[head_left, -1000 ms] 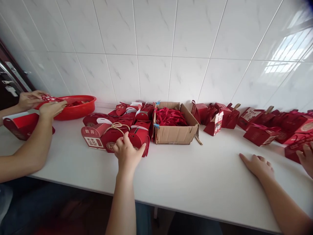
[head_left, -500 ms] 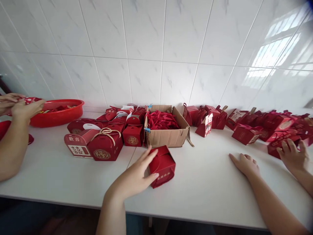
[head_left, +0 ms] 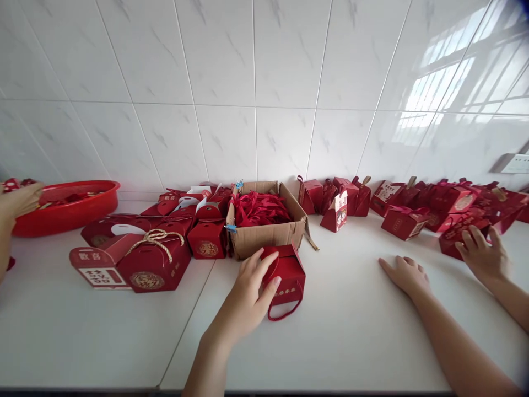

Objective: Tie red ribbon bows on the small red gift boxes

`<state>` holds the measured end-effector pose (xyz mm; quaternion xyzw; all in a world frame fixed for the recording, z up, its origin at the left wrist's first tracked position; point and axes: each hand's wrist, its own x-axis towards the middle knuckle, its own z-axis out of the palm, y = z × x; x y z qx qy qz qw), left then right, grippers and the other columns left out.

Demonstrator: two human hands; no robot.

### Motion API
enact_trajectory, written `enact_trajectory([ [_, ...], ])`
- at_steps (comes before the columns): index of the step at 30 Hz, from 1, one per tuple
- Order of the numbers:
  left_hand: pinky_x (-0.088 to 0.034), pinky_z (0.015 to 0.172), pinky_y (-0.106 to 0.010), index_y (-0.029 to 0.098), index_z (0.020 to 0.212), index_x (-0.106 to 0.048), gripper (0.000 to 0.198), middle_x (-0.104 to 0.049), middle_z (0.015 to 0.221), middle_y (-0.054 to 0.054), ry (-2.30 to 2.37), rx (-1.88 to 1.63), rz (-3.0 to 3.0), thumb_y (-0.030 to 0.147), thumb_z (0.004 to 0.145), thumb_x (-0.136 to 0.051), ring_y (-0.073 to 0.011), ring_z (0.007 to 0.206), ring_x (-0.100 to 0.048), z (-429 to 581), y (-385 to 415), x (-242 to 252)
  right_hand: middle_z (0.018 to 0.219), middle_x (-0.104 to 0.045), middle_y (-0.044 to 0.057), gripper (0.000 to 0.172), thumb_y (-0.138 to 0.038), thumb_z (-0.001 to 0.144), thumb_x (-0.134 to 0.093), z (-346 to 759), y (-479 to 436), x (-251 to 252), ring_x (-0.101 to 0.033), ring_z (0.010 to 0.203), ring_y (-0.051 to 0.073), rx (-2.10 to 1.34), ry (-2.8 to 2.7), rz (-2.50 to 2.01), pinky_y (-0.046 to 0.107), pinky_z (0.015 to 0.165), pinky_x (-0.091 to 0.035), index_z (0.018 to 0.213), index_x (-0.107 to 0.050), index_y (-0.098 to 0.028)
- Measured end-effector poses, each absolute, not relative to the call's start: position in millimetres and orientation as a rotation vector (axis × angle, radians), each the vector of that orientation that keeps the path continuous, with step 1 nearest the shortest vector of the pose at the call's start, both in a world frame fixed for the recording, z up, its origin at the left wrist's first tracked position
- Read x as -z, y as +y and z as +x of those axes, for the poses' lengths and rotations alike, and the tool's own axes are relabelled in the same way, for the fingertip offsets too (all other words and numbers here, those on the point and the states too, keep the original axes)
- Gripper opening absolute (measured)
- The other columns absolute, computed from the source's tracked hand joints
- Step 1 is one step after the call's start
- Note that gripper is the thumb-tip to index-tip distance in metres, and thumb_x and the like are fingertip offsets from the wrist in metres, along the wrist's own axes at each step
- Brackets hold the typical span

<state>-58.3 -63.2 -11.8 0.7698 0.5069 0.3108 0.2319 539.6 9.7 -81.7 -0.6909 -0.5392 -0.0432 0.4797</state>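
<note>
A red gift box (head_left: 289,273) with gold lettering and a red cord handle stands on the white table in front of the cardboard box. My left hand (head_left: 252,292) is on its left side, fingers on the top flap and thumb at the front. The cord loop hangs down the front onto the table. My right hand (head_left: 407,275) lies flat on the table, fingers apart, holding nothing. Just behind the gift box, the open cardboard box (head_left: 270,237) is filled with red ribbons (head_left: 262,208) and has blue clips on its left edge.
Several red gift boxes (head_left: 151,270) stand at left, one tied with a gold cord. More ribboned boxes (head_left: 405,221) line the tiled wall at right, where a co-worker's hand (head_left: 483,256) touches one. A red basin (head_left: 70,218) stands far left beside another person's hand (head_left: 20,199).
My left hand has turned the gift box and brought it nearer the cardboard box; its cord loop now hangs out in front. The view has shifted right. My right hand stays on the table.
</note>
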Motion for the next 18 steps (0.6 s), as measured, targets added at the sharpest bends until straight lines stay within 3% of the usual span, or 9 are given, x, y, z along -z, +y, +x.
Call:
enact_trajectory([
  [6,-0.036,0.108,-0.039,0.031,0.135,-0.039,0.044,-0.04,0.145,-0.003,1.356,-0.983,1.967,0.046,0.093,-0.039,-0.023,0.134,-0.037,-58,-62,7,0.116,-0.063,0.008,0.02,-0.047,0.077,-0.049,501,-5,55,-0.027,0.139,0.031,0.128,-1.312,-1.671,0.054,0.116,-0.003,0.07,-0.063,-0.035],
  [10,-0.039,0.105,-0.04,0.035,0.134,-0.04,0.046,-0.041,0.145,-0.002,1.326,-0.938,1.833,0.05,0.091,-0.042,-0.0257,0.127,-0.045,-66,-65,0,0.119,-0.063,0.008,0.027,-0.051,0.078,-0.054,405,12,29,-0.037,0.13,0.036,0.178,-1.418,-1.553,0.066,0.104,-0.021,0.095,-0.067,-0.035],
  [14,-0.04,0.102,-0.04,0.032,0.132,-0.043,0.044,-0.047,0.141,-0.004,1.277,-0.997,1.773,0.05,0.092,-0.041,-0.0253,0.124,-0.048,-73,-60,2,0.123,-0.06,0.005,0.033,-0.046,0.083,-0.048,271,68,-4,-0.044,0.124,0.035,0.196,-1.6,-1.369,0.059,0.101,-0.035,0.103,-0.07,-0.032],
  [18,-0.041,0.101,-0.037,0.032,0.129,-0.045,0.041,-0.05,0.137,-0.003,1.218,-1.019,1.752,0.049,0.092,-0.041,-0.0227,0.121,-0.049,-81,-55,7,0.126,-0.06,-0.001,0.024,-0.03,0.085,-0.053,162,130,-39,-0.044,0.126,0.031,0.067,-2.017,-1.197,0.056,0.105,-0.032,0.1,-0.072,-0.032],
])
